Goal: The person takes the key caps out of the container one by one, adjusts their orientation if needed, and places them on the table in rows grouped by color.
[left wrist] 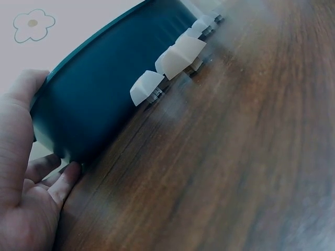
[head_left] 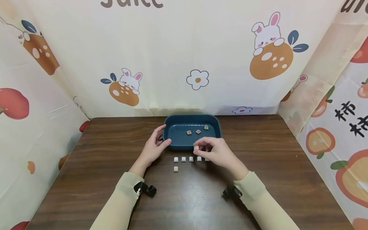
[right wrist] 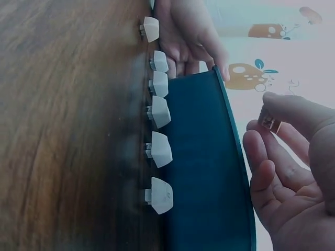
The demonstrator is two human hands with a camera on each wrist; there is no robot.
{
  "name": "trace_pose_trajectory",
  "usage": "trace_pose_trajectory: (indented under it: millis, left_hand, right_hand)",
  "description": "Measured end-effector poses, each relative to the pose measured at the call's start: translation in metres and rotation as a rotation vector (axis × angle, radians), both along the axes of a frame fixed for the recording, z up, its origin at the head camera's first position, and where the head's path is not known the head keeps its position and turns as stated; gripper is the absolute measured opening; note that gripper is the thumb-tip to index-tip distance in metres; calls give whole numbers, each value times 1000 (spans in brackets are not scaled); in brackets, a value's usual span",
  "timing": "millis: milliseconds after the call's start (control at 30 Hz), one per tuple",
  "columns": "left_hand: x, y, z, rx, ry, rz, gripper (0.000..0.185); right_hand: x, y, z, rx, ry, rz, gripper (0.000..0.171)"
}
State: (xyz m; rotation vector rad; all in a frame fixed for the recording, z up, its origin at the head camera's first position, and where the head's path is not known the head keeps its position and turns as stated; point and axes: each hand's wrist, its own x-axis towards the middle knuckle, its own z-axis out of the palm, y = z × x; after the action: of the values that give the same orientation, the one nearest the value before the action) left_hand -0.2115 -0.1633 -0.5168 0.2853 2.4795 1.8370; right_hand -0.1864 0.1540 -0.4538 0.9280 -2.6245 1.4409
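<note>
My left hand (head_left: 154,145) holds the left end of a dark blue tray (head_left: 180,148), its thumb by the front corner and its fingers at the end wall. Between thumb and fingertips, my right hand (head_left: 217,151) pinches a small keycap (head_left: 196,148) over the tray's front rim. In the right wrist view, the hollow underside of this keycap (right wrist: 269,123) shows. Inside the tray lie three keycaps (head_left: 198,131), spread toward the right. Several pale keycaps (head_left: 183,159) form a row on the table before the tray; the rightmost is partly hidden by my right hand.
One more keycap (head_left: 176,169) sits in front of the row's left end. The brown wooden table (head_left: 184,204) meets a patterned curtain (head_left: 172,64) close behind the tray. More printed cloth hangs at both sides.
</note>
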Motion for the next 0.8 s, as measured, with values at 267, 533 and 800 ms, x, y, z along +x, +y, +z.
trace_pose_trajectory:
  millis: [267,533,800]
  left_hand:
    - [1,-1,-1,-3,30,-11,72]
    - [2,-1,1,-10,26,-9,73]
    - [2,-1,1,-9,32,-6,74]
  right_hand:
    - [6,-4,0,24,-23,34,18]
    - [15,-13,-1,4,-98,62,20]
    - [19,-22,-7,-5,-222,104,23]
